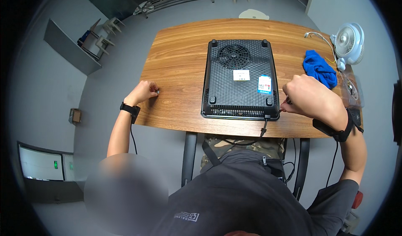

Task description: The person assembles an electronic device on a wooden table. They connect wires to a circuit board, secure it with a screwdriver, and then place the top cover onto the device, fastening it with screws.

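Note:
A black induction cooker [226, 85] lies upside down on the wooden table [180, 60]. Its round fan grille, corner feet and two labels face up, and its power cord [264, 129] leaves the near edge. At the cooker's near right corner, my right hand [309, 94] is closed around a thin dark tool [289, 100], mostly hidden by the fingers. My left hand [143, 92] rests at the table's left edge, fingers pinched on a small silvery piece [158, 92] too small to name.
A blue cloth [319, 69] lies to the right, beyond my right hand. Behind it stand a white fan [348, 41] and a white cable [320, 36]. A clear plastic bag [351, 89] is at the right edge. A white stool [253, 14] stands past the far edge.

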### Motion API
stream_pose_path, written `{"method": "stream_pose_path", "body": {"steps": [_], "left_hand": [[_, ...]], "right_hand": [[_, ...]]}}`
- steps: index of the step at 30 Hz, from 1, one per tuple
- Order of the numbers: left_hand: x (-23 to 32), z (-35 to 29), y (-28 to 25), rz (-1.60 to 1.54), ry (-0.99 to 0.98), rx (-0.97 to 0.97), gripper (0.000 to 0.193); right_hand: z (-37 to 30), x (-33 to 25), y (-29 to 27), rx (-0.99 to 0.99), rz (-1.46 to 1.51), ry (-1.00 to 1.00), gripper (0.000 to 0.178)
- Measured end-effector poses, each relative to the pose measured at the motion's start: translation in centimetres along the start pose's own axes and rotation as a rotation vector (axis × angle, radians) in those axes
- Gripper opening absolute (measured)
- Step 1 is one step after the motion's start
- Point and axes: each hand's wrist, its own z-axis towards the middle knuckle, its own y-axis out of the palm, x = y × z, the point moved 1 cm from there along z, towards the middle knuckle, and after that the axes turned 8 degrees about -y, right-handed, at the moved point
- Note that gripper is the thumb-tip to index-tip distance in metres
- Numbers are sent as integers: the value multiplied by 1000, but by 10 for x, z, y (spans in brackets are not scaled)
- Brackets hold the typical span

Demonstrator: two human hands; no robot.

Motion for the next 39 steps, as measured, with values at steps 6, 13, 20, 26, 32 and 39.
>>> {"method": "stream_pose_path", "body": {"steps": [6, 13, 20, 26, 32, 39], "left_hand": [[-12, 1, 11, -9, 19, 54, 21], [-14, -1, 16, -1, -38, 90, 15], [-6, -4, 15, -12, -67, 82, 13], [-3, -13, 1, -3, -22, 137, 8], [28, -27, -3, -150, -34, 126, 6], [71, -33, 8, -195, 246, 166, 18]], "right_hand": [[-4, -2, -4, -26, -9, 42, 36], [-5, 0, -2, -9, -22, 19, 37], [-7, 1, 0, 0, -30, 22, 37], [-7, -1, -6, -10, 12, 7, 36], [-5, -5, -11, -64, -20, 0, 34], [1, -4, -26, -162, 24, 35, 39]]}}
